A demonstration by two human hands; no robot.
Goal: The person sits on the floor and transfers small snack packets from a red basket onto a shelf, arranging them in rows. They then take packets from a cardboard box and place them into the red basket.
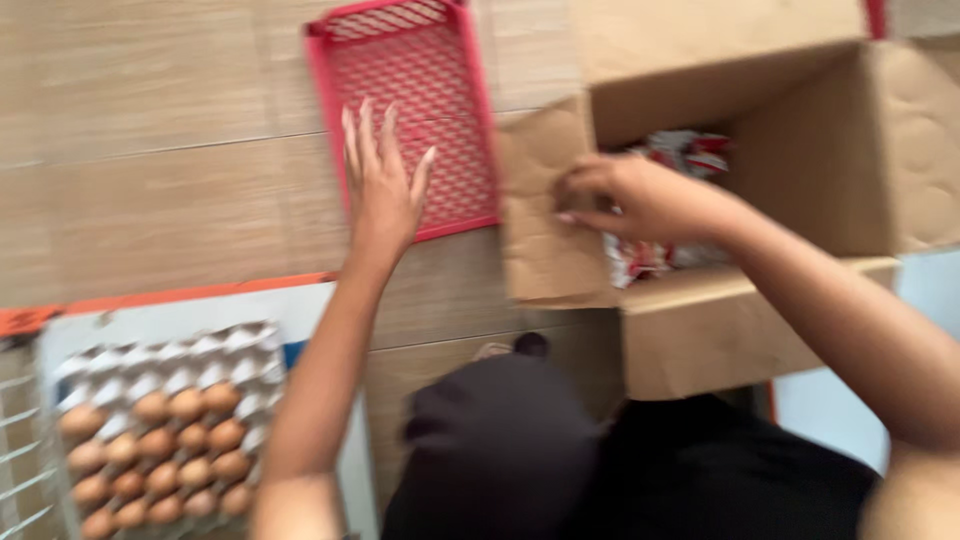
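Observation:
My left hand is spread flat with fingers apart over the lower left part of a red plastic mesh tray that lies on the tiled floor. My right hand pinches the left flap of an open cardboard box, fingers closed on the flap's edge. Inside the box lie red and white packets, partly hidden by my hand. The picture is blurred by motion.
A grey egg tray with several brown eggs sits at the lower left on a white board with an orange edge. A wire rack shows at the far left. My dark-clothed knees fill the bottom middle.

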